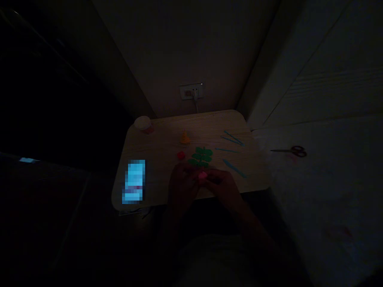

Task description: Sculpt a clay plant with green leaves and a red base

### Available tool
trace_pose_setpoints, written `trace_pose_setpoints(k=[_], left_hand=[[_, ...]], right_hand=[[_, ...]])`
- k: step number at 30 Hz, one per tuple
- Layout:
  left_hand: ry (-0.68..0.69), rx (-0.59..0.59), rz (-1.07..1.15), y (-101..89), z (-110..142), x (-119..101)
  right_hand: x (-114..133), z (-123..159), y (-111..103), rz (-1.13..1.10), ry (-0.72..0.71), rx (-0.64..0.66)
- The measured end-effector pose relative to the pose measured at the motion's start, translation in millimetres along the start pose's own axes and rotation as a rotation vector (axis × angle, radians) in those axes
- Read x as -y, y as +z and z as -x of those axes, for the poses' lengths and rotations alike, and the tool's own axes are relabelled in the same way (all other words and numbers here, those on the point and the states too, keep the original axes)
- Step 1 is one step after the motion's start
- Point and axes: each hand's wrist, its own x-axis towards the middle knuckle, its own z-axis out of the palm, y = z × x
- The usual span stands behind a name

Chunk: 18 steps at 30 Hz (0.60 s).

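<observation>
In dim light, a small pink piece of what looks like modelling clay (202, 175) is pinched between my two hands over the front of a small wooden table (161, 159). My left hand (183, 184) has its fingers closed around the left side of the piece. From the right, my right hand (222, 184) grips it between thumb and fingers. Just beyond the hands lies a green leaf shape with several leaflets (202, 156). A red lump (181, 155) sits left of the leaf, and an orange cone-like piece (185, 138) stands farther back.
Several thin blue tools (235, 168) lie on the table's right. A lit phone (134, 181), its screen blurred, is at the front left, and a tub (144, 124) at the back left. Scissors (295, 151) rest on a pale surface to the right. A wall socket (191, 92) holds a plug.
</observation>
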Motion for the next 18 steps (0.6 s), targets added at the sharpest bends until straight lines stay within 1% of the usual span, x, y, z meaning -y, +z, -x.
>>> trace_pose_setpoints(k=[4,8,13,16,18], left_hand=[[0.022,0.019,0.137,1.0,-3.1,-5.2],[-0.026,0.064,0.318,-0.5,-3.6,-8.4],[-0.042,0.102,0.56,-4.0,-1.8,-5.8],[-0.104,0.09,0.625,-2.5,-1.8,-5.2],[-0.134,0.08,0.639,-0.9,-2.4,-5.8]], right_hand=[[1.4,2.3,0.8,-0.013,0.001,-0.002],[2.9,4.7,3.2,-0.005,-0.03,0.007],[1.4,3.3,3.0,-0.044,-0.035,-0.004],[-1.9,2.3,1.7,-0.079,-0.009,-0.012],[-4.1,2.1,0.5,-0.104,0.017,0.021]])
